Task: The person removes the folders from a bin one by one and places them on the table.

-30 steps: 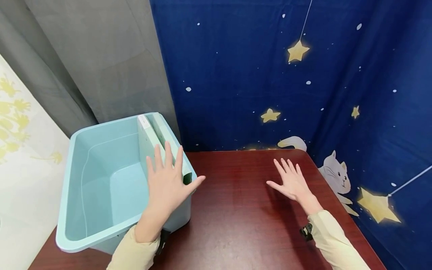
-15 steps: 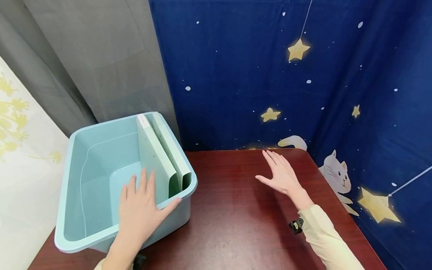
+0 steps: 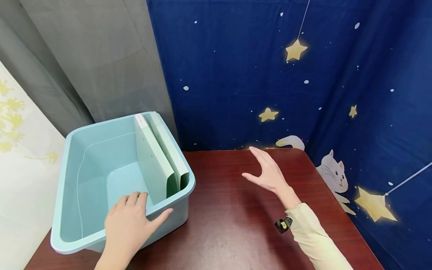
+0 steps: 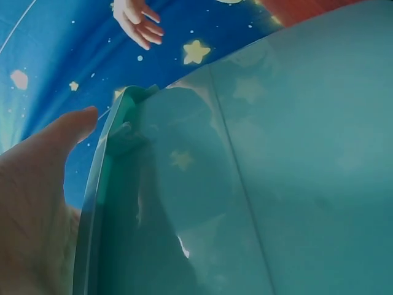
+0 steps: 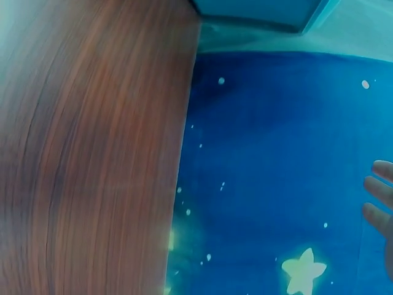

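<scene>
Your head view bright and evenly lit, soft shadow under the right hand (image 3: 270,174) on the table (image 3: 236,225), edges bowed by the wide lens, your wrist views hazy, blue-tinted, left hand (image 4: 37,196) blurred close up.

Head view looks down over the bin (image 3: 84,240) and table (image 3: 229,225); wrist views sit close, sharing both.

Left hand (image 3: 129,221) flat, right hand (image 3: 268,173) raised, open
</scene>
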A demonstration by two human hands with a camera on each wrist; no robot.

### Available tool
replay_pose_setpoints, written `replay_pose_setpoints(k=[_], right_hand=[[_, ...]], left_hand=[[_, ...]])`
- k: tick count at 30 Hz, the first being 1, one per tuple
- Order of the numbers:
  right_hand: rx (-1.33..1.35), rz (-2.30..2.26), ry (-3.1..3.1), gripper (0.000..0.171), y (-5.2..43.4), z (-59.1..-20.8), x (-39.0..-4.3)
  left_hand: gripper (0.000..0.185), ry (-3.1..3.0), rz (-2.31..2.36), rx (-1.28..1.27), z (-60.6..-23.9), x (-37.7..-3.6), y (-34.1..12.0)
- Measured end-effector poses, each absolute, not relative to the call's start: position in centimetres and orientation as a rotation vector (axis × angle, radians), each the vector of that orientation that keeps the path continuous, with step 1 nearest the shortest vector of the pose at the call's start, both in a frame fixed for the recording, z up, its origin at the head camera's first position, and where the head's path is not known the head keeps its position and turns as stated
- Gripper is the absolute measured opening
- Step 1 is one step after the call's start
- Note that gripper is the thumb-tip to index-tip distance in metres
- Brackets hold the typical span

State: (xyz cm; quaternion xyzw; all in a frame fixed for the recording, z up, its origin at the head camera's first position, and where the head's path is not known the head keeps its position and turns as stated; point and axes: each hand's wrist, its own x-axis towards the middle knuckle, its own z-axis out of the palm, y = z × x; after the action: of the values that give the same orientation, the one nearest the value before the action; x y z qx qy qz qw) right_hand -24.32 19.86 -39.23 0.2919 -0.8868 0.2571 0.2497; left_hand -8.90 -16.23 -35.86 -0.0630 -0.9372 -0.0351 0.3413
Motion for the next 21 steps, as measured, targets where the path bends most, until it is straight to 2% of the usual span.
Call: replay_pose_setpoints(k=[7,21], right_hand=[[0.78,0.944,-2.343,0.078,18.3,-39.0,-24.0],[0.853,1.09,-2.234,0.074,15.2,-38.0,-24.2]], left_hand=[[0.083,-2.334,-0.098,-0.201,-36.5,-8.5,-16.6],[0.083,-2.272,-0.12,-0.154,-36.3,-7.2,-16.6]])
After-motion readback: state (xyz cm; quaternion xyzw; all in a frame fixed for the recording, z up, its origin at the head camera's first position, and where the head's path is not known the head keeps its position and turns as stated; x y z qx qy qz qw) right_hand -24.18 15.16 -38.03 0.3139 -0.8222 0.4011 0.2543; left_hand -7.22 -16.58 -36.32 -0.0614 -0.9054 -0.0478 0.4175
